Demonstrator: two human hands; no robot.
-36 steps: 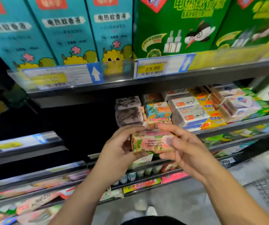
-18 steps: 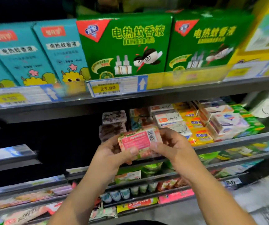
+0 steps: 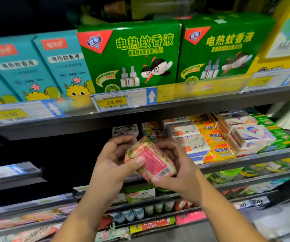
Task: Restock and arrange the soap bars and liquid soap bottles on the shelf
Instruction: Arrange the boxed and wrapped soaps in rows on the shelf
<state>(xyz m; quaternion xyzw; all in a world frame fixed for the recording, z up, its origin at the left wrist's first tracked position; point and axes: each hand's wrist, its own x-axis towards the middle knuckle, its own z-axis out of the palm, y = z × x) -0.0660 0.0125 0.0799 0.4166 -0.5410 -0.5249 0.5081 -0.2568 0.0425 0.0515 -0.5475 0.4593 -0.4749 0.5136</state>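
Note:
A floral-wrapped soap bar (image 3: 150, 158) with a pink label is held in front of the middle shelf, tilted with one end pointing away. My left hand (image 3: 113, 160) grips its left side, thumb on the label. Its lower right end sits in the fingers of my right hand (image 3: 177, 169). Behind them, stacked soap bars fill the shelf: white goat soap boxes (image 3: 188, 139), yellow sulfur soap packs (image 3: 216, 145), white and pink boxes (image 3: 250, 135) and green packs (image 3: 277, 131). Dark patterned bars (image 3: 125, 130) stand at the left end of the row.
The middle shelf's metal edge (image 3: 245, 159) runs right of my hands; left of the soap row the shelf is dark. Above, green (image 3: 132, 55) and teal (image 3: 60, 67) mosquito-repellent boxes stand behind price tags (image 3: 123, 100). Lower shelves (image 3: 140, 206) hold small bottles and packets.
The bar has turned from lying sideways to pointing away from me, label still up. Both hands shifted their hold with it. The view has tilted up a little.

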